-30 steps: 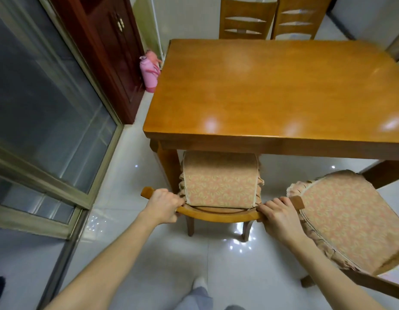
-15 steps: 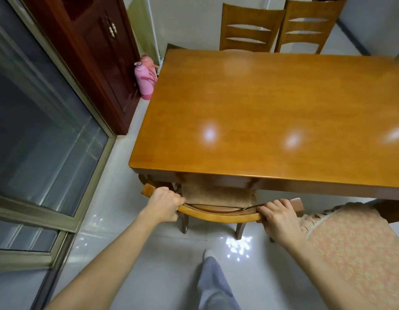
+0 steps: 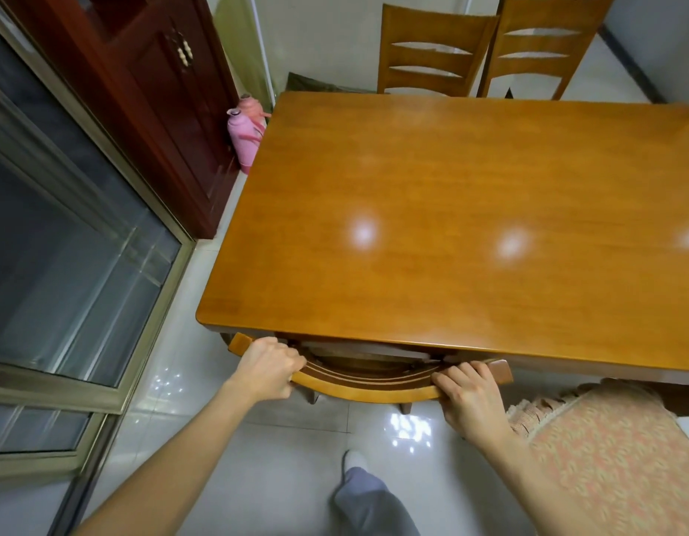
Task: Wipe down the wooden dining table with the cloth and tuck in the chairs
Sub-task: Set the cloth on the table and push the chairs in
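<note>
Head view, one entry per item.

Dining table [image 3: 470, 210]: wooden, glossy top, nothing seen on it; no cloth is visible anywhere, so the state of the wiping cannot be told.

Near chair [image 3: 368, 388]: curved top rail shown just outside the table's near edge, by the near-left corner; seat hidden beneath the top. It is judged almost fully tucked.

Left hand [image 3: 267, 371]: clenched over the left end of the rail.

Right hand [image 3: 470, 396]: wrapped around the right end of the rail, fingers [image 3: 457, 375] curled over its front.

Cushioned chair [image 3: 609, 454]: patterned, frilled seat seen at the near edge toward the right, not yet tucked.

Two slatted chairs [image 3: 432, 56]: set at the far edge, backs upright.

Pink flask [image 3: 244, 135]: stood on the floor between the table's far-left corner and a dark cabinet [image 3: 149, 90].

Handling note: even pressure from both hands is advised, so that the chair is kept square to the edge. The push is best ended before knuckles are pinched against the apron. The table leg near the left hand is to be cleared.
</note>
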